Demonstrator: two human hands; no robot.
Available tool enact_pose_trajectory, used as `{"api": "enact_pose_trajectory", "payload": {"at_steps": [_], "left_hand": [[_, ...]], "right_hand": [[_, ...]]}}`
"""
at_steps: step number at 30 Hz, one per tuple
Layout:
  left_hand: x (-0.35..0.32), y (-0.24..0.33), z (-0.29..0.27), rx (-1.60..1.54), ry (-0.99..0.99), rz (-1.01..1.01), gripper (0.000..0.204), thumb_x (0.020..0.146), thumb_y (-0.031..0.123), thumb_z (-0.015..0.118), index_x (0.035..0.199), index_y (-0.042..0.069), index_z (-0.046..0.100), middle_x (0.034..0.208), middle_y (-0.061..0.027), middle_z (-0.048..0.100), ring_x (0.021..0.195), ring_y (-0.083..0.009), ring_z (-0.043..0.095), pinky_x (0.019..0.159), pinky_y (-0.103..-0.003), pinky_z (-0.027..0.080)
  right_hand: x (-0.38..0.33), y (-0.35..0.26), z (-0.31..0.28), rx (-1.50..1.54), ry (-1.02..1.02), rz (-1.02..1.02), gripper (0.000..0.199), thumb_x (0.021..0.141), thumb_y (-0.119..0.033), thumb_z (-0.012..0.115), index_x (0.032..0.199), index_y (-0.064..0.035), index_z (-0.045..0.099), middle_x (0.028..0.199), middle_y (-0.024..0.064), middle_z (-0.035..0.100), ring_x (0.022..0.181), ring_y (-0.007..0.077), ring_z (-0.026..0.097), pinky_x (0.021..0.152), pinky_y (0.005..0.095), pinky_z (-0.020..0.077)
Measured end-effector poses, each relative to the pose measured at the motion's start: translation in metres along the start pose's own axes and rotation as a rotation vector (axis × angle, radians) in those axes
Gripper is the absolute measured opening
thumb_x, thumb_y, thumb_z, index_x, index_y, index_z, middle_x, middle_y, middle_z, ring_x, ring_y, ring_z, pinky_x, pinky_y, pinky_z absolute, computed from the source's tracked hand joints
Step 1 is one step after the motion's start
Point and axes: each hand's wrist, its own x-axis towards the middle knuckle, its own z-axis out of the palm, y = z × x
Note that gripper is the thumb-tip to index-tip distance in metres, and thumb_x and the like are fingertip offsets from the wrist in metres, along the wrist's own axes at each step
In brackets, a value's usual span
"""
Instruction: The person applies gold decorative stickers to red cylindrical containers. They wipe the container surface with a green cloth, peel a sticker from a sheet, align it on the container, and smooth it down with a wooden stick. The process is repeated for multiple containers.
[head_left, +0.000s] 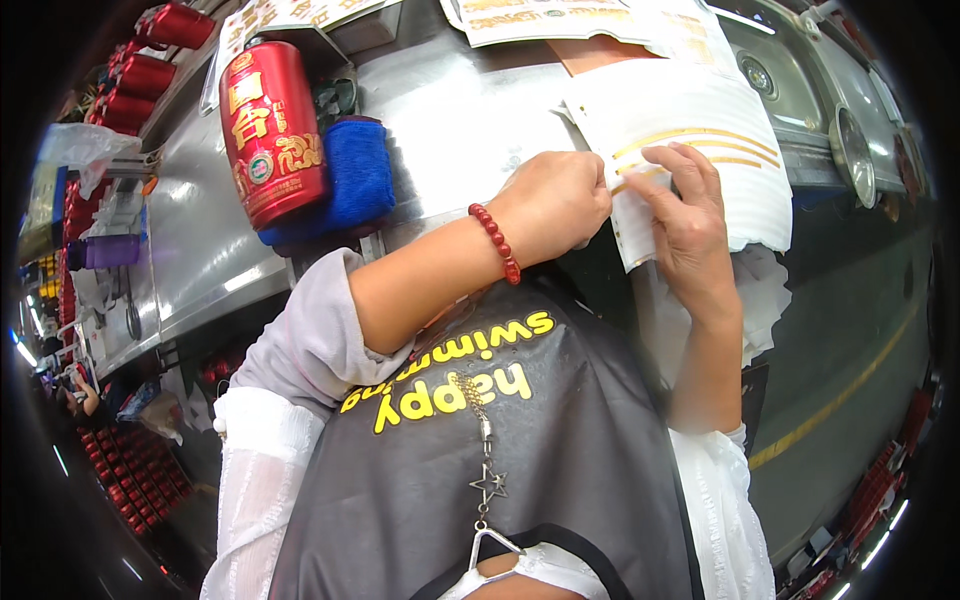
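Observation:
My left hand (555, 205), with a red bead bracelet at its wrist, is closed, knuckles up. Whatever its fingers hold is hidden. Close by on the right, my right hand (692, 222) has its fingers bent, thumb and forefinger drawn together toward the left hand; anything between them is too small to make out. Behind both hands is a white sheet-like pad (735, 205) bearing several narrow gold strips (722, 146). My right fingers are over its left part. A red bottle (270, 140) with gold lettering lies tilted on a folded blue cloth (360, 175), left of my hands.
A metal worktable (450, 95) stretches ahead, with printed sheets (545, 18) at its far side. At the far right are a steel sink (765, 65) and a round metal pan (852, 155). More red bottles (140, 75) stand at the left. White crumpled plastic (755, 300) hangs beneath the pad.

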Motion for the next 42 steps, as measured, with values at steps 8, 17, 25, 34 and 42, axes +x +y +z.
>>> {"api": "enact_pose_trajectory", "payload": {"at_steps": [8, 17, 25, 34, 42], "left_hand": [[-0.064, -0.003, -0.043, 0.146, 0.261, 0.222, 0.016, 0.09, 0.017, 0.057, 0.088, 0.004, 0.067, 0.077, -0.0228, 0.068, 0.079, -0.0408, 0.068, 0.071, -0.05, 0.054], [-0.17, -0.045, -0.112, 0.248, 0.616, 0.37, 0.007, 0.085, 0.007, 0.068, 0.087, 0.006, 0.061, 0.075, -0.0099, 0.063, 0.069, -0.0291, 0.065, 0.062, -0.038, 0.051], [-0.185, -0.134, -0.139, 0.615, 0.948, 0.187, 0.081, 0.077, 0.027, 0.078, 0.147, 0.005, 0.046, 0.124, -0.0182, 0.056, 0.119, -0.0383, 0.047, 0.106, -0.051, 0.035], [-0.192, -0.118, -0.154, 0.439, 0.822, 0.353, 0.071, 0.096, 0.06, 0.05, 0.149, 0.013, 0.047, 0.155, -0.021, 0.036, 0.136, -0.0412, 0.03, 0.114, -0.051, 0.024], [-0.189, -0.101, -0.154, 0.151, 0.748, 0.405, 0.019, 0.093, 0.028, 0.067, 0.091, 0.009, 0.067, 0.149, -0.0196, 0.044, 0.135, -0.0385, 0.032, 0.114, -0.049, 0.021]], "right_hand": [[0.049, -0.036, 0.001, 0.314, -0.149, -0.139, 0.014, 0.079, -0.001, 0.07, 0.091, 0.0006, 0.063, 0.122, 0.0168, 0.056, 0.119, 0.0385, 0.05, 0.1, 0.0466, 0.0417], [0.103, -0.112, 0.012, 0.648, -0.258, -0.168, 0.01, 0.08, 0.001, 0.072, 0.082, -0.0009, 0.063, 0.114, 0.0145, 0.056, 0.117, 0.0339, 0.052, 0.099, 0.0426, 0.042], [0.13, -0.151, 0.026, 0.631, -0.252, -0.245, 0.011, 0.076, -0.001, 0.076, 0.082, -0.0021, 0.067, 0.113, 0.0129, 0.055, 0.116, 0.0326, 0.052, 0.095, 0.0424, 0.0453], [0.144, -0.184, 0.022, 0.625, -0.265, -0.223, 0.015, 0.072, -0.003, 0.079, 0.085, -0.0059, 0.071, 0.11, 0.0118, 0.056, 0.117, 0.0358, 0.051, 0.1, 0.0466, 0.0421], [0.154, -0.199, 0.028, 0.652, -0.22, -0.305, 0.014, 0.075, -0.003, 0.078, 0.084, -0.0041, 0.068, 0.111, 0.0133, 0.055, 0.113, 0.0351, 0.052, 0.095, 0.0444, 0.0439]]}}
